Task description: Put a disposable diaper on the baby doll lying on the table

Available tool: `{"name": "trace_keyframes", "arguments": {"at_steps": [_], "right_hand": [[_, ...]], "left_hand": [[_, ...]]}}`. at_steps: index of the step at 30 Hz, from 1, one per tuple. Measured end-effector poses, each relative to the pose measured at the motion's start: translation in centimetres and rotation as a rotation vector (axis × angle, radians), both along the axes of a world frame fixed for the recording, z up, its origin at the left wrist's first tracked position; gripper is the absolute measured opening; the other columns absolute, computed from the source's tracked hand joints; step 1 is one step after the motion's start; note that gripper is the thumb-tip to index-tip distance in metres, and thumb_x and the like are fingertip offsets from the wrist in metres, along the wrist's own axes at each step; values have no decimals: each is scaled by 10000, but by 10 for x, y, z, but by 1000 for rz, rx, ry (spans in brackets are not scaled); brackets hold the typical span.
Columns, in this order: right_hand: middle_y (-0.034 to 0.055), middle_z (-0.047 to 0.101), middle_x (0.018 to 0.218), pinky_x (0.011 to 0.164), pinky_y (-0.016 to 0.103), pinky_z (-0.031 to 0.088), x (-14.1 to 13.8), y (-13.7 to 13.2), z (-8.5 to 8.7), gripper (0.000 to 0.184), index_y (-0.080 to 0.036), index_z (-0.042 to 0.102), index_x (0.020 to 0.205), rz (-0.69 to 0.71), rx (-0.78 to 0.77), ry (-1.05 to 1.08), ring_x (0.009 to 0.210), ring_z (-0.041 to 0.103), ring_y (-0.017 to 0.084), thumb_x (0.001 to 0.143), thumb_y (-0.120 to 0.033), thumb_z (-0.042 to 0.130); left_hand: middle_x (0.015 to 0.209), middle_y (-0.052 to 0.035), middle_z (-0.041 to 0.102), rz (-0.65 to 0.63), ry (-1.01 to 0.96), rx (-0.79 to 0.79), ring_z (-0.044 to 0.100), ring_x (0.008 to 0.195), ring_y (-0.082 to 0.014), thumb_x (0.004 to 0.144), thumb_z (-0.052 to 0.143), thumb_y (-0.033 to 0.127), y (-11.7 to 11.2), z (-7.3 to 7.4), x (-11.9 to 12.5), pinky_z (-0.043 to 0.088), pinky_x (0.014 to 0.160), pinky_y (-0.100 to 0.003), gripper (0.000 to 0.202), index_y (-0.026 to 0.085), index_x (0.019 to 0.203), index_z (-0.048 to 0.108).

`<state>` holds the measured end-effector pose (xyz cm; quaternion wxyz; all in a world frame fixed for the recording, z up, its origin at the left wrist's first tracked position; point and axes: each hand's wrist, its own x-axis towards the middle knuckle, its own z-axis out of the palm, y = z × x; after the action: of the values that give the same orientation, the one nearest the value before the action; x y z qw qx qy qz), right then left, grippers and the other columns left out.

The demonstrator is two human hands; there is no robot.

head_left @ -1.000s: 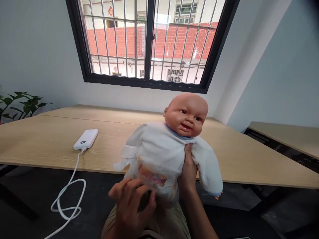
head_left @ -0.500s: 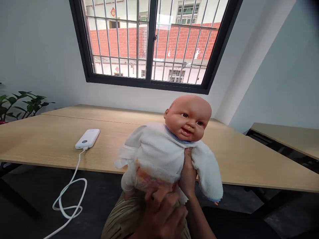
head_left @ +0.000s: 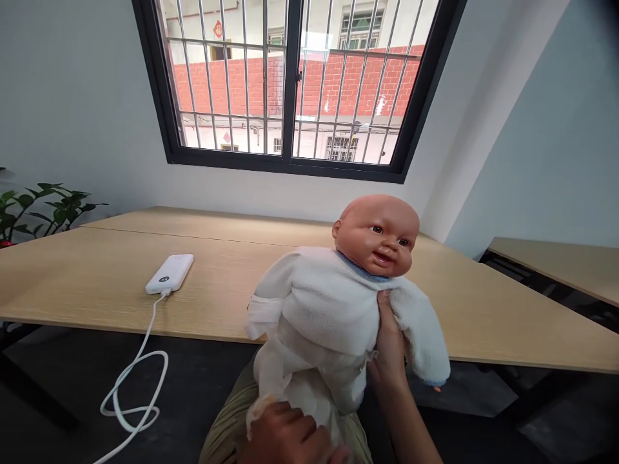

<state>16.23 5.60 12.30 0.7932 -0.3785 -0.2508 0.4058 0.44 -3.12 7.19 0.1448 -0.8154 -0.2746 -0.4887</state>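
The baby doll (head_left: 329,309) is held up in the air by the near edge of the desk (head_left: 87,277). The right hand (head_left: 389,341) lies open against its white top, and the left hand (head_left: 285,438) curls around the cloth at its bottom. (Its big head looks heavy.) If a hand slips, it could tip and drop to the floor (head_left: 62,386).

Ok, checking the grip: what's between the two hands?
In the head view, the baby doll's white-wrapped lower body lies between the left hand and right hand.

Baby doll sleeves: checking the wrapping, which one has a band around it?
The picture-left sleeve, banded near its end; the other sleeve hangs bandless beside the right hand.
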Motion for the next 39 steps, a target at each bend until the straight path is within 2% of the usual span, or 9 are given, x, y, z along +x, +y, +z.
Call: {"name": "trace_keyframes", "arguments": {"at_steps": [2,4,6,12,18,24,29,35,39], "right_hand": [[40,699,1258,1062,359,498,4,0,-1,652,-211,635,1324,24,1,15,1286,574,236,769,-532,753],[48,720,1212,1032,374,519,5,-4,-2,662,-195,650,1303,12,-15,13,1267,586,253,748,-537,766],[48,739,1160,1012,381,530,5,-9,-4,643,-192,675,1268,8,-24,0,1238,604,261,737,-542,768],[60,764,1066,1035,431,509,0,-22,-22,569,-174,741,1130,57,-81,-26,1153,651,283,698,-543,777],[70,746,1130,1214,487,283,6,-27,-33,553,-201,773,1001,74,-165,-193,1353,498,323,585,-558,844],[47,719,1204,1258,470,138,8,-29,-10,512,-256,769,1001,107,-86,-324,1467,346,283,608,-579,834],[7,706,1228,1261,421,117,2,-11,12,456,-288,731,1134,58,29,-442,1448,385,208,781,-575,702],[3,561,1445,1228,349,217,-5,34,71,562,-237,619,1342,97,263,-476,1433,402,192,852,-509,665],[29,568,1438,1187,335,289,-7,76,99,613,-185,597,1362,126,323,-478,1412,431,206,847,-513,656]], "left_hand": [[605,2,637,-48,-59,-52,628,538,-140,908,536,163,1,9,-10,516,499,-230,101,204,854,612],[895,-74,711,-27,-187,-104,704,851,-178,901,526,119,5,21,-20,592,762,-261,197,170,1071,611],[1084,-105,682,36,-323,-162,670,1040,-202,909,543,142,11,28,-28,574,889,-308,253,190,1151,599],[1150,-116,684,62,-549,-480,682,1053,-231,961,558,348,26,12,-39,578,847,-327,301,202,1223,580],[1391,-195,594,39,-703,-636,571,1296,-333,873,646,544,38,-2,-52,566,953,-398,678,158,1414,514],[1295,-110,675,-73,-705,-584,646,1206,-300,809,752,425,42,24,-59,595,931,-361,577,245,1328,576],[1299,-119,662,-162,-632,-577,693,1121,-285,746,804,365,55,48,-55,642,748,-310,791,256,1427,417],[1398,-137,575,-325,-726,-561,592,1271,-305,764,799,422,93,103,-49,558,977,-398,900,266,1468,260],[1354,-122,612,-463,-772,-591,576,1281,-303,757,811,434,136,131,-48,494,1057,-439,824,244,1417,356]]}}
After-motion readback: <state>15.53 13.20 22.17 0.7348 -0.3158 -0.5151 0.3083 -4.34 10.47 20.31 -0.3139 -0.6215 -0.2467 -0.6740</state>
